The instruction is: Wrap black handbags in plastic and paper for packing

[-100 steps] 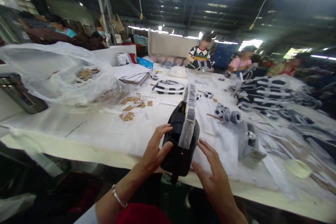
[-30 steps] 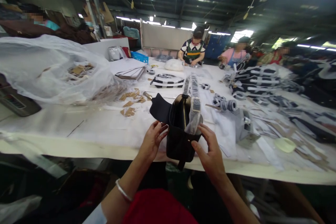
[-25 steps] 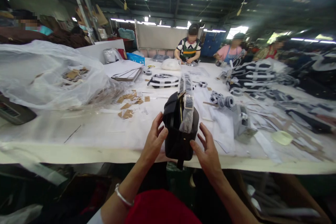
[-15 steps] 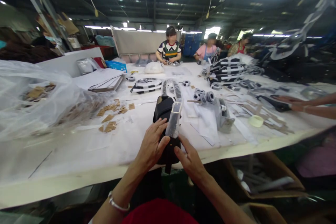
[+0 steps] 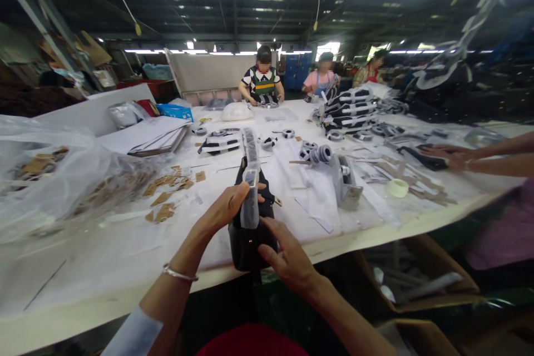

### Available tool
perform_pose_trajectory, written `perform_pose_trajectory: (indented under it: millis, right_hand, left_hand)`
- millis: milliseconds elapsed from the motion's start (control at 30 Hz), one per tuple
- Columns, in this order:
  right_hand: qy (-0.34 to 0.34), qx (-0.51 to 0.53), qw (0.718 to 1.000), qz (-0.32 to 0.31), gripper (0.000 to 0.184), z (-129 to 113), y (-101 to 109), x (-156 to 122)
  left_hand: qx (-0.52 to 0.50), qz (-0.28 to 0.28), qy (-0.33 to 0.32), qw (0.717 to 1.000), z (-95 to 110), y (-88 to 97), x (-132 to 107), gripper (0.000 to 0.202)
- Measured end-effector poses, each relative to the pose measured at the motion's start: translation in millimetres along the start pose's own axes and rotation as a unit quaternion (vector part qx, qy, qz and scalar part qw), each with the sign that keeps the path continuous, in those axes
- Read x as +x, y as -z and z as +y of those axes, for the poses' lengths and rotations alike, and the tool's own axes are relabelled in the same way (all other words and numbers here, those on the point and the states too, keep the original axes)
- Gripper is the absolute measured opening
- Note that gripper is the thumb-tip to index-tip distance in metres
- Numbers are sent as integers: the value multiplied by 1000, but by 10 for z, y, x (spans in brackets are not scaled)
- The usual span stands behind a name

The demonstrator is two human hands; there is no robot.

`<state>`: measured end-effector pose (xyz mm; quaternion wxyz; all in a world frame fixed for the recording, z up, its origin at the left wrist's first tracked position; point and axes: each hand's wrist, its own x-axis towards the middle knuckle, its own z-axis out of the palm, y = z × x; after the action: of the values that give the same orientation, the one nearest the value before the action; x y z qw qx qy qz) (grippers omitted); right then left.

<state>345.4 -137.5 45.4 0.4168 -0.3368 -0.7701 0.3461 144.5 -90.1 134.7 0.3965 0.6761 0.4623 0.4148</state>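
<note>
A black bag (image 5: 236, 250) stands at the table's near edge, with a film-wrapped strap (image 5: 250, 214) running up its middle and away over the table. My left hand (image 5: 229, 206) is closed around the strap by its buckle, thumb on top and fingertips coming out on the right side. My right hand (image 5: 290, 253) grips the bag's lower right side, its fingers along the side and its thumb on the near face. A small metal clasp (image 5: 277, 201) sticks out to the right of the bag.
Brown card pieces (image 5: 164, 211) and a clear plastic bag (image 5: 79, 178) lie left. Wrapped rolls (image 5: 319, 153), a tape dispenser (image 5: 348, 189) and a tape roll (image 5: 397, 188) are right. A co-worker's hands (image 5: 450, 154) press on black material; several people work beyond the table.
My left hand has gone from lying on the bag to gripping the strap. The bag has turned and tilted up, and its clasp now shows. The view has shifted slightly right.
</note>
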Motion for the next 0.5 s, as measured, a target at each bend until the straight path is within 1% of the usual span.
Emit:
perform_pose_trajectory:
  millis: [67,133,200,267,300,367,433,500]
  right_hand:
    - [-5,-5,1000,29,49,37,18,-66]
    - [-4,-18,998,54,51,96,20,-181]
    - [5,-44,998,55,61,165,-9,-314]
    - [11,-77,996,45,76,229,-69,-414]
    - [14,-92,995,42,82,256,-108,-441]
    - [21,-109,993,48,86,293,-189,-440]
    - [31,-113,991,60,85,312,-259,-378]
    - [38,-112,991,68,85,322,-312,-278]
  left_hand:
    - [-4,21,-12,1000,11,-16,-85,67]
    - [9,46,-43,998,-19,-56,-256,63]
    - [42,72,-76,994,-113,-136,-488,59]
    - [81,111,-87,987,-252,-257,-729,60]
    - [101,133,-77,983,-323,-326,-833,64]
    - [138,182,-36,973,-440,-450,-975,72]
    - [164,219,-10,962,-505,-524,-1008,77]
    - [180,240,-13,954,-525,-534,-944,77]
